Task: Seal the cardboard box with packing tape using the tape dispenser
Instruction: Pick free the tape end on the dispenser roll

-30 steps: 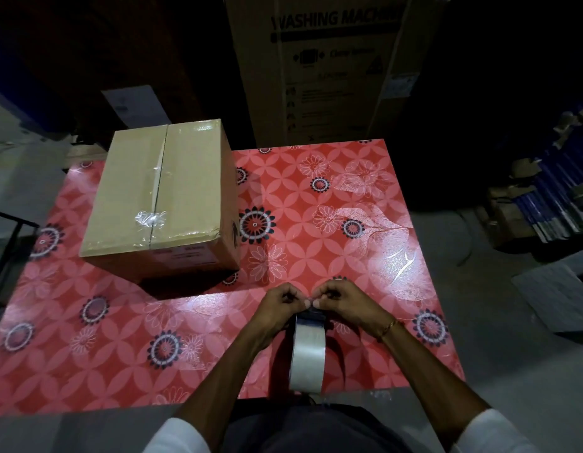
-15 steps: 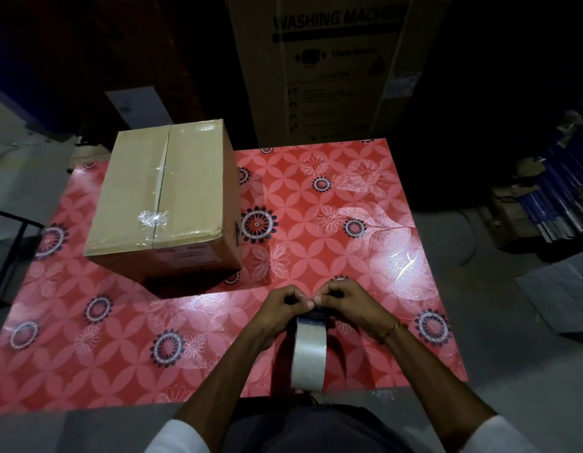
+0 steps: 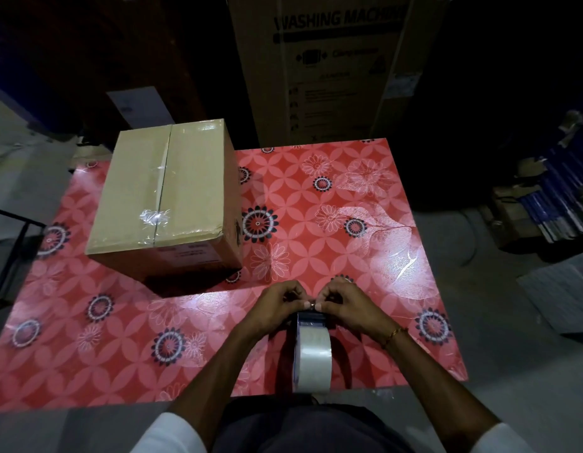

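Observation:
A closed brown cardboard box (image 3: 167,197) stands at the back left of the red flowered table (image 3: 365,223). Clear tape runs along its top seam, with a crumpled patch near the front. A tape dispenser with a roll of clear packing tape (image 3: 312,353) stands upright at the table's near edge. My left hand (image 3: 277,304) and my right hand (image 3: 344,305) meet at the dispenser's front end, fingertips pinching the tape there. Both hands sit to the right of the box and nearer to me, apart from it.
A tall carton marked WASHING MACHINE (image 3: 332,70) stands behind the table. Stacked books and cartons (image 3: 552,204) lie on the floor at right. A dark metal frame (image 3: 9,243) stands left of the table. Grey floor surrounds the table.
My hands stay pinched at the dispenser's front end with only small finger shifts. The box and the dispenser have not moved.

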Tool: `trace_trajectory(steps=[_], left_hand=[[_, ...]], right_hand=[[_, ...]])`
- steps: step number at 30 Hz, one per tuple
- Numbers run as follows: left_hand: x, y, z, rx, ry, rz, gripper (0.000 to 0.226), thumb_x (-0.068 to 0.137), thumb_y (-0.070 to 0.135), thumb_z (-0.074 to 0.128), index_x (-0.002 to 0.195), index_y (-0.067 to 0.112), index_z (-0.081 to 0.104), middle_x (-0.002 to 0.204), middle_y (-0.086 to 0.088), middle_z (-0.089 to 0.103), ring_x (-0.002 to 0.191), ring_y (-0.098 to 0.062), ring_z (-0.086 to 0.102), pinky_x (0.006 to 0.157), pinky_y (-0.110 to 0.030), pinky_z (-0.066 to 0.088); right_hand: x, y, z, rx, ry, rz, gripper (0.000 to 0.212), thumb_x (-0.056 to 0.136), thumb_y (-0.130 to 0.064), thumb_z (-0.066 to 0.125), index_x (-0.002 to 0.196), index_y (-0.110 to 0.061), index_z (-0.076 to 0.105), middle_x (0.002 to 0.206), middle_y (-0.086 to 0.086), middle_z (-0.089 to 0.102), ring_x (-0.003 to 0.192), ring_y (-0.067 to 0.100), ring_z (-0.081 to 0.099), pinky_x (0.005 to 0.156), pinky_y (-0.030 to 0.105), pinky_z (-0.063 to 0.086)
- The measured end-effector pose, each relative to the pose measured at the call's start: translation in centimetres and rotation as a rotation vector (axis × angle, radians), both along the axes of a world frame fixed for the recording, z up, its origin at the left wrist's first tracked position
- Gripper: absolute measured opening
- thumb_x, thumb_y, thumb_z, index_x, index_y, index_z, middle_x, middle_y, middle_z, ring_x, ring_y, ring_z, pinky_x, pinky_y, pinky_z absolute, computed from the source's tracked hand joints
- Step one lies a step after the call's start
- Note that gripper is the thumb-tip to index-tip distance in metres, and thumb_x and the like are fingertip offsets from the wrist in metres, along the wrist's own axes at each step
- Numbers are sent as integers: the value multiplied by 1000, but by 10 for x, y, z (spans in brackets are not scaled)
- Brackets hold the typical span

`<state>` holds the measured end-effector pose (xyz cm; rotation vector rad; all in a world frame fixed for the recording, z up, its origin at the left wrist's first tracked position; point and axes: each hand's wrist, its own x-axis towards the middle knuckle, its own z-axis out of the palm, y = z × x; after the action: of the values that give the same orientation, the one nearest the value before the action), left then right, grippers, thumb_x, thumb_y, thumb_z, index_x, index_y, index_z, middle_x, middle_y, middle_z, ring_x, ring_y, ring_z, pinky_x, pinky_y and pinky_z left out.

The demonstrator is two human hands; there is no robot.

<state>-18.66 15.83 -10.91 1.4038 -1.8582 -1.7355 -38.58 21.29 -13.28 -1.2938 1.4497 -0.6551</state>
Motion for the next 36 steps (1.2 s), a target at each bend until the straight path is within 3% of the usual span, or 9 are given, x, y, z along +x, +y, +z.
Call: trace_trajectory(steps=[3,5,9,14,17,23,29,36], left_hand=[[1,-3,-2,-19,-28,-56,7,86,11,71,89,13,65,83,7,67,75,-2,60,68,-15,45],[3,-6,0,37,-21,-112,9,87,9,69,95,8,64,85,6,66,76,-3,60,65,-14,44],[6,-11,6,54,-27,-163,6,88,2,68,91,4,63,75,6,60,56,8,55,50,-6,40],[7,-7,1,128,39,-65,12,94,10,62,85,4,58,58,10,52,43,2,44,44,-15,36],[5,-2,-2,167,73,-10,14,98,17,58,85,12,57,58,9,46,47,-4,40,46,-18,35],[1,2,-7,5,2,-23,9,92,18,66,83,15,62,79,7,63,72,-1,56,69,-18,44],[-1,6,-6,-27,-29,12,17,95,18,62,79,21,56,73,12,58,60,9,50,57,-9,39],[-8,14,-4,-132,37,117,22,97,20,58,77,30,57,67,21,58,64,9,49,61,-8,38]], right_hand=[[2,-1,-1,-10,26,-7,14,88,-19,75,76,-24,68,92,-3,53,89,12,54,79,26,45],[3,-1,-3,6,4,-17,14,88,-20,76,76,-23,69,94,0,54,89,14,55,78,23,46],[5,-3,-6,37,-35,-16,21,91,-21,72,78,-6,68,91,4,55,82,14,57,72,27,47],[7,-7,-6,66,-48,-34,19,94,-21,68,75,-16,69,88,4,62,77,13,60,70,27,50],[9,-7,-4,73,-40,-55,19,96,-21,66,81,-11,70,91,3,62,79,12,60,69,22,49],[12,-7,-1,28,-30,-54,15,95,-22,67,81,-22,71,91,2,65,80,10,61,70,19,48],[13,-6,0,59,-99,-72,10,92,-14,70,83,-18,69,87,-2,64,74,5,60,65,21,49],[17,-2,5,135,-245,-211,14,98,-22,64,86,-23,71,68,-8,57,65,8,54,59,29,47]])
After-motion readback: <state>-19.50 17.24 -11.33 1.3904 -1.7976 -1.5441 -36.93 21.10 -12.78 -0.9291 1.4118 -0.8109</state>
